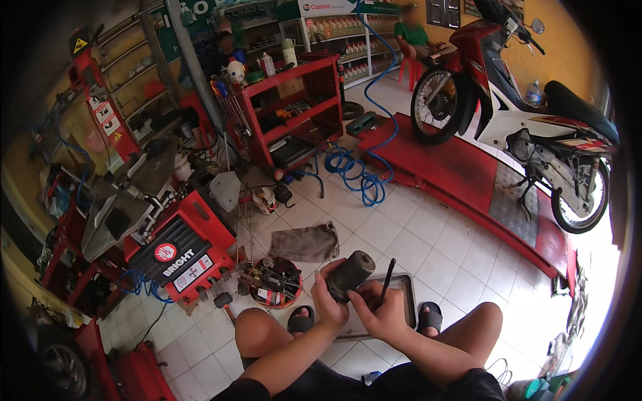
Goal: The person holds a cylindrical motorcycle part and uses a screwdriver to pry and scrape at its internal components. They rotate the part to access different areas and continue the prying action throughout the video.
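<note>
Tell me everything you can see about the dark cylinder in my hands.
The dark cylinder is grey-black, perhaps metal or plastic, with a rounded far end and partly hidden near end. It's held in the air, tilted, far end to the right. The left hand grips its side; the right hand, holding a thin black tool, seems to touch its near end.

Black short sleeves cover the upper arms, the left sleeve and the right sleeve both plain and loose, with bare forearms below them. The left hand and right hand are bare too. Dark, plain shorts leave the knees uncovered. On the feet are black open-toed slip-on sandals, the left sandal and right sandal each with a broad strap.
</note>
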Demonstrator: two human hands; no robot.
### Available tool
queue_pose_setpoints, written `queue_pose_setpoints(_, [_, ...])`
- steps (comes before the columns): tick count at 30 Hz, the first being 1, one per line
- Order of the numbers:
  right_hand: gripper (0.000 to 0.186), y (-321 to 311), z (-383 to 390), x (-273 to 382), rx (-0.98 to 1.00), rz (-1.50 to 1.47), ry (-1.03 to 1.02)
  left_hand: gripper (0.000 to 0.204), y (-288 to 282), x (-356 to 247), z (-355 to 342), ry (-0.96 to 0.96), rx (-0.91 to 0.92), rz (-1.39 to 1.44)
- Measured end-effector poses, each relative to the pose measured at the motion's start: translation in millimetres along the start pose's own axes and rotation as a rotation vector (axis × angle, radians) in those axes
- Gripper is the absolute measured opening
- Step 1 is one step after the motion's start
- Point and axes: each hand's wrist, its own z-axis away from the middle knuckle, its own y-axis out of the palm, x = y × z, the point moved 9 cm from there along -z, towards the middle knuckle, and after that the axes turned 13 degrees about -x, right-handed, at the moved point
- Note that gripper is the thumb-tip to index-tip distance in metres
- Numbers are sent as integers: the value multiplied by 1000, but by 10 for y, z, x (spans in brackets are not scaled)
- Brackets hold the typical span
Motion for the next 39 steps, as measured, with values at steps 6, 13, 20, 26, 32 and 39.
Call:
queue_pose_setpoints(6, [14,-56,-8,83,42,22,65,64,28,-80,2,30,-12,-31])
queue_pose_setpoints(13, [14,-37,8,18,30,17,45,65,26,-21,3,-8,-8,4])
queue_pose_setpoints(20, [13,-27,26,-22,21,-30,97,65,38,-93,7,50,3,-49])
queue_pose_setpoints(26, [15,8,52,-97,75,-26,181,64,-54,47,12,-29,-26,1])
queue_pose_setpoints(32, [17,-16,99,-87,44,-59,178,64,-10,-46,85,-25,-8,2])
queue_pose_setpoints(39, [17,12,-8,-65,63,-4,174,65,-62,19,-19,-15,-18,36])
